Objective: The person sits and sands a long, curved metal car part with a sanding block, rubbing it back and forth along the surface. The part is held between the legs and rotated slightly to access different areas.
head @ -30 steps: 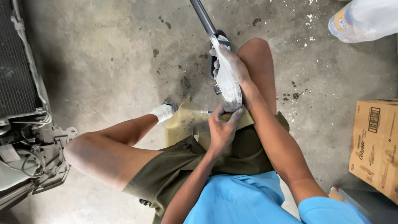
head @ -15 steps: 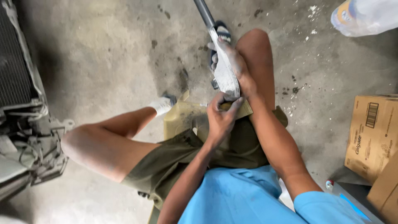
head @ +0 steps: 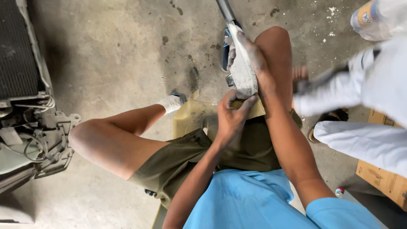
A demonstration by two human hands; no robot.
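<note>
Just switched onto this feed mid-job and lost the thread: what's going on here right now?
A person sits low over a concrete floor, working on a dusty grey metal part on a dark rod. The right hand grips the part from above; the left hand presses a strip of tan sandpaper against its lower end. A car radiator assembly lies at left, a cardboard box at right, where another person in white clothing stands.

Stained grey concrete floor [head: 118, 46], car radiator [head: 19, 51] left, cardboard box [head: 383, 182] right.
</note>
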